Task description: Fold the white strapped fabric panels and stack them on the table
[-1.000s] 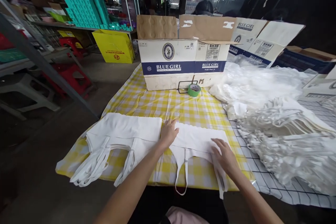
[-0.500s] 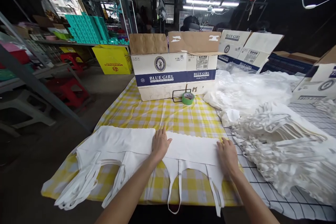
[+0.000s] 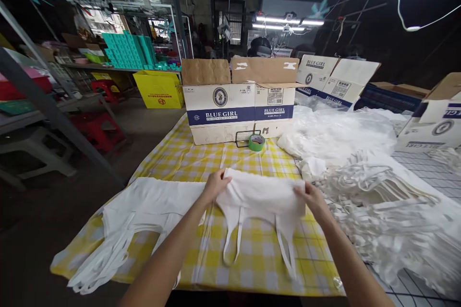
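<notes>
A white camisole with thin straps (image 3: 264, 196) is stretched between my two hands, its straps hanging toward me over the checked cloth. My left hand (image 3: 217, 183) pinches its upper left corner. At the opposite corner my right hand (image 3: 310, 196) is closed on the edge. To the left, partly behind my left forearm, lies a flat stack of similar white camisoles (image 3: 147, 204), with their straps bunched toward the near edge.
A yellow checked tablecloth (image 3: 173, 158) covers the table. Behind stand a Blue Girl carton (image 3: 219, 110), green tape (image 3: 256, 143) and a black wire frame (image 3: 242, 139). On the right are clear plastic bags (image 3: 338, 129) and a big heap of white garments (image 3: 392, 211).
Both hands have closed on the camisole's top corners and lifted it off the cloth. Earlier it lay flat with my hands resting on it. The view has tilted slightly up.
</notes>
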A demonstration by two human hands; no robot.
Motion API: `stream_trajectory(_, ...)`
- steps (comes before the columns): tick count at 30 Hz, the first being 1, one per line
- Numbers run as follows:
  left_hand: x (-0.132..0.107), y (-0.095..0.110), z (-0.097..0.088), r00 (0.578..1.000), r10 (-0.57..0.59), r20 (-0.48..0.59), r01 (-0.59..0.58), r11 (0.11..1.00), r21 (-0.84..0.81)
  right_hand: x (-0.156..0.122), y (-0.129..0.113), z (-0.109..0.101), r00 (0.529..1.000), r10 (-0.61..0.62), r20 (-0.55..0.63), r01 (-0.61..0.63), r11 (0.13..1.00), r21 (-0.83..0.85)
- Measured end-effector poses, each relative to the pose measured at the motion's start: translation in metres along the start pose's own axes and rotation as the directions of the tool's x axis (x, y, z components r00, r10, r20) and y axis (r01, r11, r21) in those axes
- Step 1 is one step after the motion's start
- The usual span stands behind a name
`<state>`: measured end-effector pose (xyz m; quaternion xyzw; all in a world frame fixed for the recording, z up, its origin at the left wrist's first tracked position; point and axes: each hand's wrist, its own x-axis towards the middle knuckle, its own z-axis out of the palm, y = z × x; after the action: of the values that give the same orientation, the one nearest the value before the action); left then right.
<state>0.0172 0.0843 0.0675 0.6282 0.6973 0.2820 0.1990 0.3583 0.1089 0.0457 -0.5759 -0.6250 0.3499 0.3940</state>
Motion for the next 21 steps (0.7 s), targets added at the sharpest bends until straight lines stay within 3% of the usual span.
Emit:
stream_trajectory(4, 0.002, 0.026, -0.046, 0.963, 0.157, -0.218, -0.180, 0.979, -0.092, 0.007, -0.039, -0.035, 0.966, -0.207, -0.156, 0.243, 0.934, 0.261)
stream_trajectory(7, -0.017, 0.025, -0.062, 0.905, 0.283, -0.318, -0.338, 0.932, -0.132, -0.006, -0.047, -0.052, 0.943, -0.298, -0.149, 0.325, 0.922, 0.209)
stream_trajectory(9, -0.040, 0.009, -0.056, 0.915, 0.317, -0.248, -0.351, 0.930, -0.108, -0.024, -0.037, -0.056, 0.942, -0.334, -0.025, 0.335, 0.936, 0.109)
stream_trajectory(11, -0.067, -0.015, -0.039, 0.925, 0.354, -0.138, -0.362, 0.932, -0.032, -0.045, -0.016, -0.052, 0.926, -0.360, 0.117, 0.359, 0.933, 0.032)
stream_trajectory(13, -0.095, -0.041, -0.016, 0.900, 0.435, -0.025, -0.431, 0.898, 0.087, -0.067, 0.009, -0.044, 0.896, -0.369, 0.248, 0.383, 0.924, -0.009)
stream_trajectory(15, -0.122, -0.061, 0.004, 0.849, 0.520, 0.097, -0.529, 0.827, 0.192, -0.089, 0.032, -0.036, 0.862, -0.358, 0.360, 0.400, 0.915, -0.048)
stream_trajectory(18, -0.150, -0.073, 0.019, 0.800, 0.567, 0.195, -0.599, 0.742, 0.301, -0.117, 0.054, -0.030, 0.841, -0.318, 0.438, 0.422, 0.892, -0.162)
stream_trajectory(21, -0.163, -0.076, 0.019, 0.770, 0.594, 0.234, -0.637, 0.688, 0.349, -0.134, 0.062, -0.030, 0.852, -0.278, 0.443, 0.425, 0.862, -0.276)
